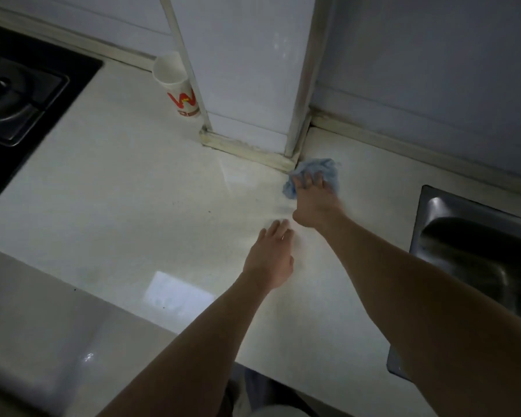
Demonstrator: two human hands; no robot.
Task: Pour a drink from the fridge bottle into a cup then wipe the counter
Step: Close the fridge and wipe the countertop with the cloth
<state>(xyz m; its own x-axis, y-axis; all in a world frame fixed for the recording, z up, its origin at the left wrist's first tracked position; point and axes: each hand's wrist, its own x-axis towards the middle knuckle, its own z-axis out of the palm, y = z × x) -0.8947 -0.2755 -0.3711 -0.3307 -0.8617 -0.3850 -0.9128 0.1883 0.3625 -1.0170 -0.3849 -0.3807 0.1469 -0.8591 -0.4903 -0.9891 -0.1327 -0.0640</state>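
Dim kitchen shot, looking down at a white desk (pixel 118 191) with a white pillar (pixel 247 70) standing at the back of it, so I'll place everything off that pillar.

The blue cloth (pixel 328 170) is bunched up right at the pillar's front right corner, touching the trim at its base. The right hand (pixel 313 203) is on top of it, palm down. Its fingers (pixel 306 180) are spread apart and lie across the near half of the cloth, pressing it onto the desk. The cloth sticks out past the fingertips toward the pillar and also out on both sides of the hand. It's a bit blurry there, so I can't say how much the tips dig in.

The left hand (pixel 269 260) is well in front of the pillar, on the near side of the right hand. It lies flat over the desk with fingers straight and close together, holding nothing and clear of the cloth.

The paper cup (pixel 178 85), white with a red logo, stands upright just left of the pillar, nearly touching its edge, well away from both hands.

Black stove (pixel 21 100) is far left of the pillar, and a steel sink (pixel 469 242) sits off to its right.
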